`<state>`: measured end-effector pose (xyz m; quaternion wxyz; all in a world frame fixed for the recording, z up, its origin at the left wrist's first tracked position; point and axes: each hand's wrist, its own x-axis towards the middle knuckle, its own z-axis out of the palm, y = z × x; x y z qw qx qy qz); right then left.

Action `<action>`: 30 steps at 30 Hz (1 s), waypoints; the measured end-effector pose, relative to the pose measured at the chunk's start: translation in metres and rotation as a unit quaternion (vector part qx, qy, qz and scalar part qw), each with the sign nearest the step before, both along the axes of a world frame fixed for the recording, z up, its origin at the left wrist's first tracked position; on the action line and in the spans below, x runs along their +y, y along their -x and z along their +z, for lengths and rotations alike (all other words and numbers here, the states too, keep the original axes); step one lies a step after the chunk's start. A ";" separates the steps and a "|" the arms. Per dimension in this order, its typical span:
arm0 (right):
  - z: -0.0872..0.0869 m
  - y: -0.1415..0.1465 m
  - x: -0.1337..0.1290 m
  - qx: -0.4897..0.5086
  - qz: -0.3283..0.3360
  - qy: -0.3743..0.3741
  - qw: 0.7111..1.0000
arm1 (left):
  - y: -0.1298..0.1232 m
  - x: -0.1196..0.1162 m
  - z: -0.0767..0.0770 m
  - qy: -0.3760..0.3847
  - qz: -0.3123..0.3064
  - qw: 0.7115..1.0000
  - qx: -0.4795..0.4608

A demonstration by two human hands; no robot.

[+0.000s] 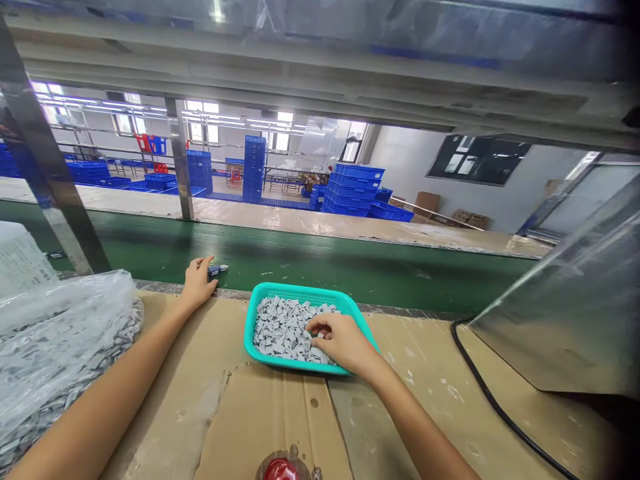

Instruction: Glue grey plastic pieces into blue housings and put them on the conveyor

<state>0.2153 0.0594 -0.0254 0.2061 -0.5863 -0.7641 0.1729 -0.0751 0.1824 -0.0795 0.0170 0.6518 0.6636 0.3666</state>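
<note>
A teal basket [257, 357] full of small grey plastic pieces [283, 327] stands on the cardboard-covered bench. Over the right part of the pieces is my right hand [343, 340], its thumb and fingers curled down among them; whatever it may pinch is too small to make out. My left hand [199, 283] reaches to the near edge of the green belt, up and left of the basket. Its fingers are bent around the end of a small dark part with a light tip [218, 270].
A clear plastic bag [90, 300] of grey pieces lies at the left. A red round object [281, 469] sits at the bottom edge. Metal posts [180, 160] rise beside the green belt [300, 257]. A black cable [493, 397] and a metal housing [575, 300] are at the right.
</note>
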 end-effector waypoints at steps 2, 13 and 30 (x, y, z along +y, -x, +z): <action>0.001 0.000 0.000 0.019 -0.009 0.000 1.000 | 0.004 -0.003 0.003 0.002 0.012 0.999 -0.033; -0.002 -0.007 0.001 0.140 -0.038 0.054 0.988 | 0.005 -0.012 0.015 0.022 0.023 0.991 -0.129; 0.007 -0.003 -0.003 0.202 -0.040 0.116 0.972 | -0.018 -0.008 0.007 0.049 -0.182 0.978 0.088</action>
